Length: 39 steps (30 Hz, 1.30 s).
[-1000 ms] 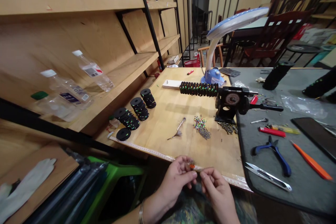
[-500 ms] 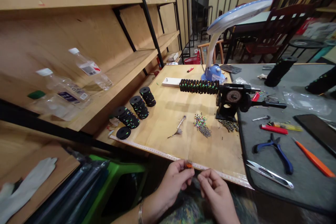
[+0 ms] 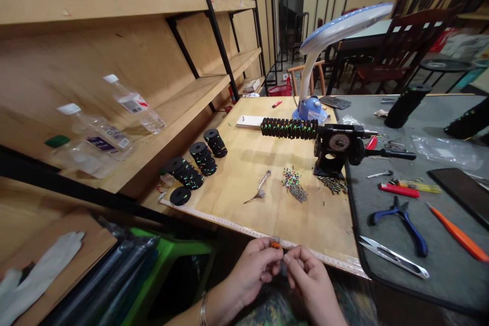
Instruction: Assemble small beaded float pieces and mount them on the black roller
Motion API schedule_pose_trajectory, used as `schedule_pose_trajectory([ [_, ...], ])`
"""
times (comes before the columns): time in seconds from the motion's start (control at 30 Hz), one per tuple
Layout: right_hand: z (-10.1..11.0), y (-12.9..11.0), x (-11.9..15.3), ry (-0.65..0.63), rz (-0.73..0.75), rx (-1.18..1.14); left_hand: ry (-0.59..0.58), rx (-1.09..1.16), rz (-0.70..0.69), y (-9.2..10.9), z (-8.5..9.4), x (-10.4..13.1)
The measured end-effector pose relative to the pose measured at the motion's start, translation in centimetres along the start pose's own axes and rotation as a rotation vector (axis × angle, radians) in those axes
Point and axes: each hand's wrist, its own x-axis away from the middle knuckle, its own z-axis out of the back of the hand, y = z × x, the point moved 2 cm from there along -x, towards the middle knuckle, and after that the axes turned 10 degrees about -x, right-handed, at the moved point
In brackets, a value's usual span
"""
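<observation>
Just off the near edge of the wooden table, my left hand (image 3: 255, 267) pinches a small orange piece (image 3: 275, 245) between thumb and fingers; it is too small to tell its kind. Almost touching it, my right hand (image 3: 305, 272) has thumb and forefinger pressed together, and what lies between them is hidden. Beyond the hands are a heap of coloured beads (image 3: 291, 177) with small grey metal parts (image 3: 298, 193), and a thin stick with a feathery end (image 3: 260, 187). A black hand-cranked winder (image 3: 333, 147) carries a row of black spools (image 3: 289, 128) wound with bright line.
Stacked black foam spools (image 3: 184, 173) stand at the table's left. On the grey mat (image 3: 382, 295) lie blue-handled pliers (image 3: 401, 219), silver snips (image 3: 395, 259) and an orange tool (image 3: 456, 232). A blue lamp (image 3: 311, 107) stands behind the winder. Plastic bottles (image 3: 132, 102) lean on the shelf.
My right hand has moved left, closing the gap to my left hand and the orange piece. The view has shifted slightly; the things on the table stay in place.
</observation>
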Motion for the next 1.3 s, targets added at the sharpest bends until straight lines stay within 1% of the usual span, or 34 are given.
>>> schedule_pose_trajectory([
  [0.3,-0.4,-0.8,0.0,0.026,-0.007,-0.024,-0.018,-0.017,-0.006,-0.1,-0.1,0.1],
  [0.5,-0.2,-0.9,-0.1,0.042,-0.008,-0.043,0.023,-0.107,-0.052,-0.2,-0.1,0.2],
  [0.8,-0.5,-1.3,-0.3,0.047,-0.010,-0.051,0.019,-0.172,-0.089,0.3,-0.6,0.6],
  [1.03,-0.1,-0.7,-0.4,0.066,0.015,-0.087,0.011,-0.249,-0.172,0.3,-0.6,0.7],
  [1.13,-0.1,-0.5,-0.4,0.067,0.031,-0.107,0.013,-0.270,-0.189,0.1,-0.6,0.7],
  [1.3,-0.1,-0.3,-0.4,0.084,0.017,-0.139,0.021,-0.278,-0.219,0.1,-0.7,0.8],
])
